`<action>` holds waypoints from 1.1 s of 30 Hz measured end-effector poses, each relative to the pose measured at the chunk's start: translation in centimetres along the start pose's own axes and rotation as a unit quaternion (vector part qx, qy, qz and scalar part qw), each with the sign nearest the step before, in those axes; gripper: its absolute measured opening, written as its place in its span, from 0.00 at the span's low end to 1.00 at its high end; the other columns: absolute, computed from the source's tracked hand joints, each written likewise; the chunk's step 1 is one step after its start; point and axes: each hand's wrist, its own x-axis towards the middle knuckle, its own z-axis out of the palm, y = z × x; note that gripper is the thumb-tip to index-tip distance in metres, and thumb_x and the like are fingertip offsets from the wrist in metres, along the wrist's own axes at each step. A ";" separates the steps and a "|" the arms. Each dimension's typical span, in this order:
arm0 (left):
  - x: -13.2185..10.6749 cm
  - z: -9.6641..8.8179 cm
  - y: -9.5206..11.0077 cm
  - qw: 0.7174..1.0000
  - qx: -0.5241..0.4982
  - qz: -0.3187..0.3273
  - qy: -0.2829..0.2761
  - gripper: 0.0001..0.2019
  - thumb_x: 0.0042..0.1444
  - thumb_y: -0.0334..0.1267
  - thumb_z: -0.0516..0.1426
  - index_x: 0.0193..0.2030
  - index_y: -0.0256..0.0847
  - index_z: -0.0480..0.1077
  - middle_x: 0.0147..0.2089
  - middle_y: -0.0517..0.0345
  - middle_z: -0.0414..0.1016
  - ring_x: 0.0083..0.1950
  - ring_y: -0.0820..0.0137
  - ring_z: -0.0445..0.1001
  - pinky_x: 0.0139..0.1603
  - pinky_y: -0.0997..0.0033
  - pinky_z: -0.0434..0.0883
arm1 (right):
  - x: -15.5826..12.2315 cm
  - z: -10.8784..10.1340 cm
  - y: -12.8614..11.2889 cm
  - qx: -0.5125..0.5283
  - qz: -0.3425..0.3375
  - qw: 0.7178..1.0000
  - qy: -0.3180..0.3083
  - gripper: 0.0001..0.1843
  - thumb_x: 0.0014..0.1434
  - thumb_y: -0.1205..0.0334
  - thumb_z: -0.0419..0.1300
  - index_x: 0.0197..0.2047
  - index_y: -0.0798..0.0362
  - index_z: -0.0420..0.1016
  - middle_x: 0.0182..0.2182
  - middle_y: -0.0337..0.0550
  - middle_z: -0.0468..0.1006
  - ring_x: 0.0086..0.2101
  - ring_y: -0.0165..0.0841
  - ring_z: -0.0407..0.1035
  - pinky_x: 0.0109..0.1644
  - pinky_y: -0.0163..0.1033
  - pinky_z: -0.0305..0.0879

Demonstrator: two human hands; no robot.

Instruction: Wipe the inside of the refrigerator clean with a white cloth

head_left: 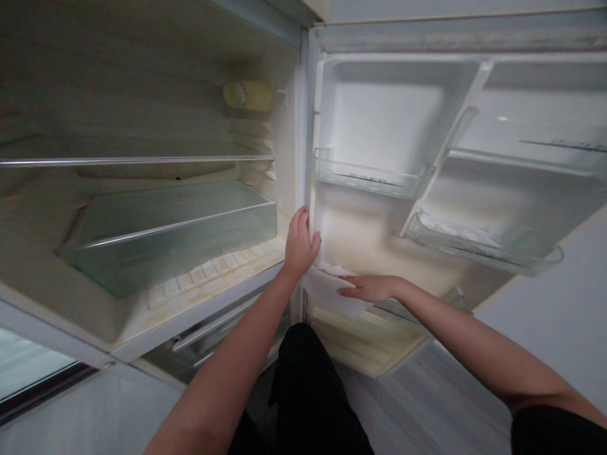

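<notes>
A refrigerator stands open before me, its door [370, 227] swung to the right. My left hand [301, 243] rests against the hinge-side edge of the door, fingers extended and thumb apart, holding nothing. Lower and to the right, my right hand [374, 287] has a white paper towel [336, 294] under its fingers. The towel hangs over the front of the lower door shelf [403, 311] near the hinge. The fingertips of the right hand are partly hidden by the towel.
On the left are the glass shelves [180, 221] of the fridge compartment and a yellowish lamp cover [249, 96]. A drawer [222, 325] sits below. Clear door bins [370, 177] hang on the door; one right-hand bin [478, 246] holds crumpled white material [455, 229]. My knee [303, 379] is beneath.
</notes>
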 end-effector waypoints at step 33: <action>1.4 2.1 -0.9 1.000 -0.019 -0.013 0.014 0.30 0.67 0.40 0.49 0.72 0.33 0.48 0.73 0.34 0.57 0.76 0.57 0.54 0.76 0.52 0.54 | -2.5 -2.6 2.1 0.127 0.090 0.971 -0.183 0.36 0.70 0.38 0.44 0.64 0.57 0.73 0.61 0.48 0.73 0.63 0.42 0.65 0.70 0.46 0.56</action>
